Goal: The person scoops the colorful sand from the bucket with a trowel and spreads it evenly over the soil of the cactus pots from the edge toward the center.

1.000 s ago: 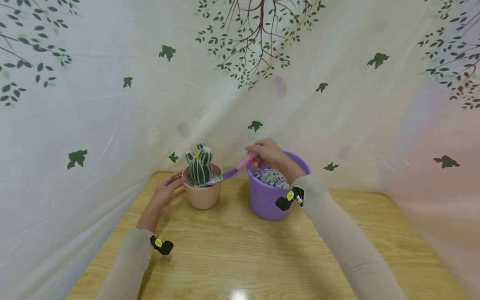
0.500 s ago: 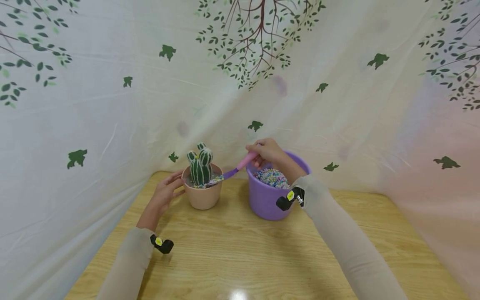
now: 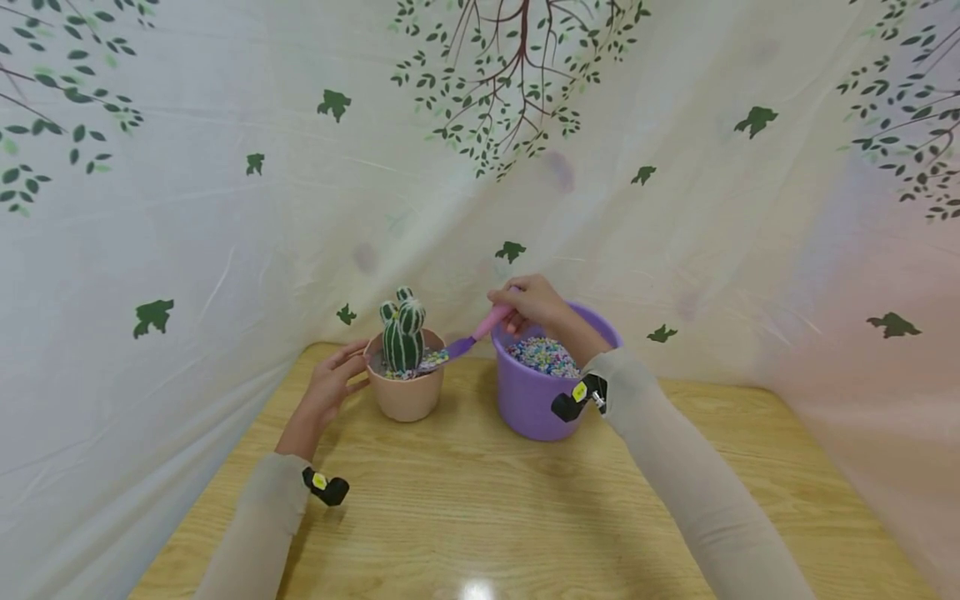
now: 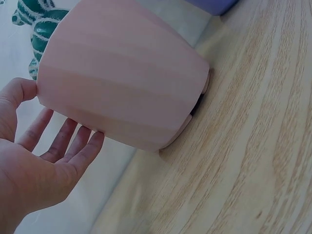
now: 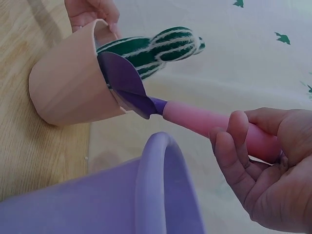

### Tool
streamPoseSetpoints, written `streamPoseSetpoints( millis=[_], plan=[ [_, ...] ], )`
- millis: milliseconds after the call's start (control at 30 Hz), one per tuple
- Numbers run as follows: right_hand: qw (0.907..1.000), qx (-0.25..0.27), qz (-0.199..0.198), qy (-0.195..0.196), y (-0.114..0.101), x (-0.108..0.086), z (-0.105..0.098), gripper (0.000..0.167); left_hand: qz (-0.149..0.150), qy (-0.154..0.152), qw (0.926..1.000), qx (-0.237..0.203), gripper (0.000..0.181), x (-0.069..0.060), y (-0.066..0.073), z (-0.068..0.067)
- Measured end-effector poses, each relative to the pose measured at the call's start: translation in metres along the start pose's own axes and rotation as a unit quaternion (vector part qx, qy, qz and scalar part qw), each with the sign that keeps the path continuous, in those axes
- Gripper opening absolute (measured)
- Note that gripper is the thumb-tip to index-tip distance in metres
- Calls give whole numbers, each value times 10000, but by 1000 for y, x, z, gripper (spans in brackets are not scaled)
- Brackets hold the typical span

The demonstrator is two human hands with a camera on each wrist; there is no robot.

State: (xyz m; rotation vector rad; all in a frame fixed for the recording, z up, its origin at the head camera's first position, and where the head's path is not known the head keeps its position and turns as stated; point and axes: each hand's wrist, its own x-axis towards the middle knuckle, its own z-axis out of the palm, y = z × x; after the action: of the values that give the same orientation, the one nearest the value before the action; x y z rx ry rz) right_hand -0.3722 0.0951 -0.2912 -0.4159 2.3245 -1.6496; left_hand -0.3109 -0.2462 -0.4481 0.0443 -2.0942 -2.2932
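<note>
My left hand [image 3: 327, 389] rests its fingertips on the outer side of a pale pink flowerpot [image 4: 126, 73], with the topmost digit touching near the rim. Inside the pot stands a green-and-white striped cactus [image 3: 403, 343], apparently a crafted one, with colourful granules around its base. My right hand [image 3: 534, 304] grips the pink handle of a small hand trowel [image 5: 195, 118]. The trowel's purple blade reaches over the pot's rim beside the cactus, and granules lie on it in the head view. From the right wrist view only the back of the blade shows.
Right of the pot, under my right forearm, stands a purple bucket [image 3: 532, 408] holding multicoloured granules [image 3: 543, 357]. Both containers sit towards the back of a wooden table [image 3: 480, 500]. A pale curtain [image 3: 465, 208] with printed leaves hangs close behind and on both sides.
The cactus has turned or leaned slightly to the right, and the flowerpot has shifted very little. My left hand stays at the pot's side; the trowel has barely moved.
</note>
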Motion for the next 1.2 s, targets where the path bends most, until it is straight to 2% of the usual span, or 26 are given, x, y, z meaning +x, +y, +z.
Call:
streamPoseSetpoints(
  millis=[200,500,800,1200],
  plan=[
    [9998,-103,-133,-110,4,2,2,24,7,-17,10000,16,55,0,-1,0],
    [9976,-134,-329,-594,11,3,0,29,-46,-16,10000,55,55,-1,-3,-2],
    [9950,-333,-368,-863,15,2,-7,19,-46,-7,10000,34,55,-2,-2,-2],
    [9957,-457,-645,-491,21,4,-4,23,-250,151,9995,77,55,-1,2,1]
  ],
)
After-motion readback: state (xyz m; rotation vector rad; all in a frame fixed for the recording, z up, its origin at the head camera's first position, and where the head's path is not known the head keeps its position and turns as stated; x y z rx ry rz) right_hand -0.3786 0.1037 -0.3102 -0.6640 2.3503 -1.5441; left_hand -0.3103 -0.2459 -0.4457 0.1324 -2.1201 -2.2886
